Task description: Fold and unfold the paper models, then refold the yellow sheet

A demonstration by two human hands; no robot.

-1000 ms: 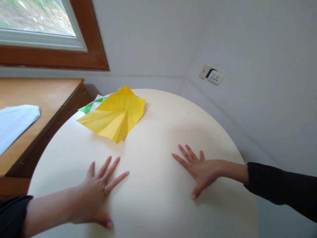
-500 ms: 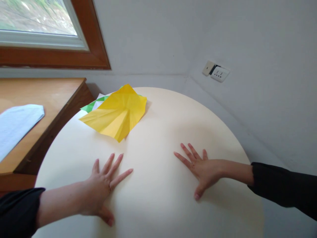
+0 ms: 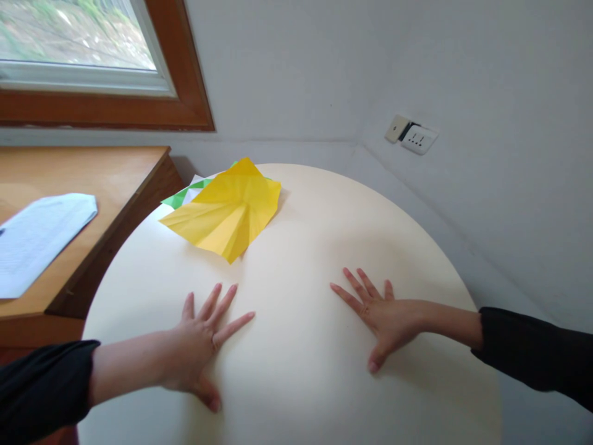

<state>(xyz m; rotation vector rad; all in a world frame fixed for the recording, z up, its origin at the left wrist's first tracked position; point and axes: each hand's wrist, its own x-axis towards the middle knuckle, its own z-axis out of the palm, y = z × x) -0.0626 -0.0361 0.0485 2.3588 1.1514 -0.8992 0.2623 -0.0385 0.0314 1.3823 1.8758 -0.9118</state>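
Note:
Both my hands rest on a round white table [image 3: 296, 371] with their fingers spread and nothing in them. My left hand [image 3: 199, 346] lies at the near left, just below a creased yellow sheet of paper [image 3: 231, 210] and apart from it. On the right half of the tabletop lies my right hand [image 3: 380, 315], its fingers pointing up and left. Under the yellow sheet, at the table's far left edge, a creased green and white sheet of paper [image 3: 178, 199] shows in part; the rest of it is covered.
A wooden desk [image 3: 120, 179] stands at the left with a pale blue-white folded sheet [image 3: 50, 228] on it. Behind it is a window with a brown frame [image 3: 194, 93]. A wall socket [image 3: 419, 139] sits on the white wall at the right.
The whole view has shifted slightly, so everything appears a little further right. My hands keep the same spread pose on the table, and the papers have not moved on it.

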